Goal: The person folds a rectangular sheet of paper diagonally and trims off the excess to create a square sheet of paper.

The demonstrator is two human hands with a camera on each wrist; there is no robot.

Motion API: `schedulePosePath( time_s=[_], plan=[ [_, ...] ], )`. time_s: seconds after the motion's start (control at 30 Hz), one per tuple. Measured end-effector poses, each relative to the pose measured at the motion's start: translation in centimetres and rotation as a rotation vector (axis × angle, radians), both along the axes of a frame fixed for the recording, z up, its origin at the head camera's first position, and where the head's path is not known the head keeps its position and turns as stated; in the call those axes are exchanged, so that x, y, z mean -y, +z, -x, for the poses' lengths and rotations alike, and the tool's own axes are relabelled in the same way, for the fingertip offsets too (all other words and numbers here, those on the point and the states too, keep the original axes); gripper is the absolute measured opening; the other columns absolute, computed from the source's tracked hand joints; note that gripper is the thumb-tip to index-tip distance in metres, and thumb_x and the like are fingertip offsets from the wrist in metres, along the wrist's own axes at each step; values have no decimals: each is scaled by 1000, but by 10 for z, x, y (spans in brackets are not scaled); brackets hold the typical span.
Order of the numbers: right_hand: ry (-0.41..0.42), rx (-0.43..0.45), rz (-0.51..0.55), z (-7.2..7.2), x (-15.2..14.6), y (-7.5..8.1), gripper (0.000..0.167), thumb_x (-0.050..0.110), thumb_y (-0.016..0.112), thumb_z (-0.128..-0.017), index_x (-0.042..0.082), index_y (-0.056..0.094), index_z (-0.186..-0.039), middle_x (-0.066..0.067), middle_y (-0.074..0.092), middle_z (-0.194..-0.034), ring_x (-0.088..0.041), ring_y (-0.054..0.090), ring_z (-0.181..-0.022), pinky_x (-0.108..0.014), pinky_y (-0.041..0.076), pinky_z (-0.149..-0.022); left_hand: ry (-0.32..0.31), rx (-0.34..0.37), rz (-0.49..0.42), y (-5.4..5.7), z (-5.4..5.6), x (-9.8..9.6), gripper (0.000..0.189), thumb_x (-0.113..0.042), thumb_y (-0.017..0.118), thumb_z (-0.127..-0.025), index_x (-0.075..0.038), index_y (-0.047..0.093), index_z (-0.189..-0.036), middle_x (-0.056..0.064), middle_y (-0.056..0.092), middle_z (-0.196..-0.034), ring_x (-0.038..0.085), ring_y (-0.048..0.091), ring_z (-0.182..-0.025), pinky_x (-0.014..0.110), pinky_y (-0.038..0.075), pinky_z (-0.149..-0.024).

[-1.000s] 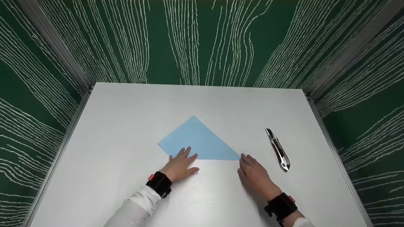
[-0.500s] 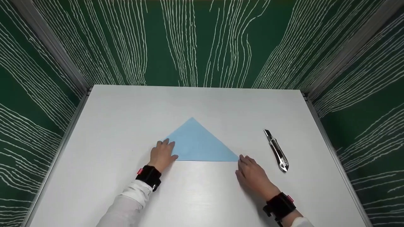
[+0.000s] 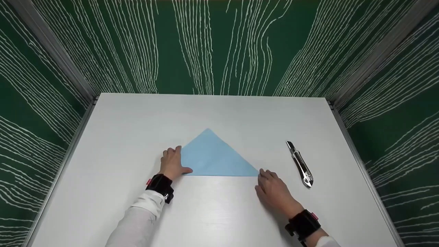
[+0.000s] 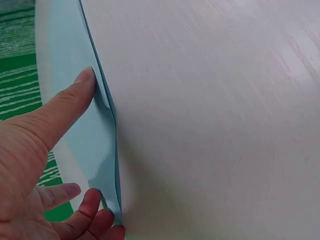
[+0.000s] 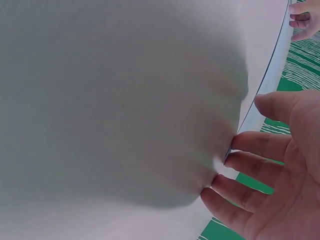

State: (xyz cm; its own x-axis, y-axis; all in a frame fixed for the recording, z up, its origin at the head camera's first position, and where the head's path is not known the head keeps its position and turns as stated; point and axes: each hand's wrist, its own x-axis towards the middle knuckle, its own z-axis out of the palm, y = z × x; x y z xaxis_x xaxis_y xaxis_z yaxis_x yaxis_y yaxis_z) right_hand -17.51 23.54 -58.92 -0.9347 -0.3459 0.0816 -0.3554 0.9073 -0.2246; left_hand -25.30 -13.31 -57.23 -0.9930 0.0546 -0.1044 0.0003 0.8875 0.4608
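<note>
A light blue sheet of paper, folded into a triangle, lies on the white table with its peak pointing away from me. At its left corner is my left hand, which hides that corner. In the left wrist view the straight thumb presses the paper beside the fold, and the other fingertips touch its corner; the layers stand slightly apart there. My right hand rests at the right corner, its extended fingertips touching the paper's tip. To the right of that hand lies a utility knife.
The white table has metal frame rails along its sides. Green walls with white wavy lines stand behind it and on both sides. Each wrist carries a black strapped camera.
My left hand has moved left from the paper's lower edge to its left corner. The left side of the outline now slopes into a triangle. My right hand has stayed at the right corner.
</note>
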Motion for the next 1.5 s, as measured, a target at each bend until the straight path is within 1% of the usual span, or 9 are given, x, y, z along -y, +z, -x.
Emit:
schedulePosePath(
  time_s=[0.27,0.4,0.53,0.7,0.83,0.97,1.07,1.2,1.5],
  plan=[
    [6,-54,22,1,0,-1,33,15,68,-93,-10,68,-114,-27,63,-130,-46,60,-119,-53,52,-96,54,57,-83,3,-1,-2,98,-32,93,-69,7,40,-142,34,40,-138,48,54,-115,55,53,-91],
    [7,-57,19,1,2,1,32,16,68,-93,-10,69,-112,-28,64,-129,-46,61,-116,-53,53,-95,55,97,-149,0,-2,-1,100,-27,91,-72,6,35,-148,34,47,-139,46,56,-120,52,51,-98],
    [12,-34,16,2,5,7,30,16,68,-93,-10,69,-109,-29,64,-127,-48,61,-115,-55,53,-94,49,102,-136,-2,-2,-1,99,-26,91,-73,4,35,-149,31,60,-132,45,60,-119,51,51,-99],
    [17,-51,26,7,10,12,27,15,71,-91,-8,68,-105,-28,66,-120,-47,63,-110,-56,55,-88,17,73,-115,-7,-5,2,90,-29,88,-75,7,44,-144,28,60,-135,45,60,-121,53,50,-101],
    [15,-81,29,13,18,13,42,16,73,-89,-5,63,-124,-26,64,-122,-45,61,-114,-56,55,-87,-8,39,-151,-11,-6,3,71,-28,88,-75,5,60,-131,24,67,-125,42,64,-116,52,51,-99],
    [100,-117,38,19,29,12,46,18,74,-89,1,63,-130,-25,62,-128,-45,58,-120,-56,53,-93,-9,18,-176,-12,-7,2,51,-25,88,-73,1,72,-114,19,74,-111,38,69,-105,51,54,-92],
    [195,-134,26,22,39,10,42,19,72,-91,2,65,-129,-23,63,-129,-43,59,-121,-53,51,-99,-15,9,-191,-11,-7,1,46,-23,87,-75,1,73,-111,19,75,-110,37,69,-105,51,54,-93],
    [257,-117,-4,21,48,6,37,19,69,-93,3,68,-126,-20,66,-127,-39,62,-117,-49,53,-98,-9,5,-246,-10,-6,1,56,-19,84,-79,4,64,-127,22,69,-123,41,64,-117,53,50,-102],
    [224,-49,7,19,54,4,33,19,68,-94,1,69,-122,-20,64,-129,-39,61,-118,-47,54,-96,82,36,-419,-11,-3,4,92,-15,80,-84,-8,25,-157,29,54,-141,44,52,-132,53,46,-107]
  ],
)
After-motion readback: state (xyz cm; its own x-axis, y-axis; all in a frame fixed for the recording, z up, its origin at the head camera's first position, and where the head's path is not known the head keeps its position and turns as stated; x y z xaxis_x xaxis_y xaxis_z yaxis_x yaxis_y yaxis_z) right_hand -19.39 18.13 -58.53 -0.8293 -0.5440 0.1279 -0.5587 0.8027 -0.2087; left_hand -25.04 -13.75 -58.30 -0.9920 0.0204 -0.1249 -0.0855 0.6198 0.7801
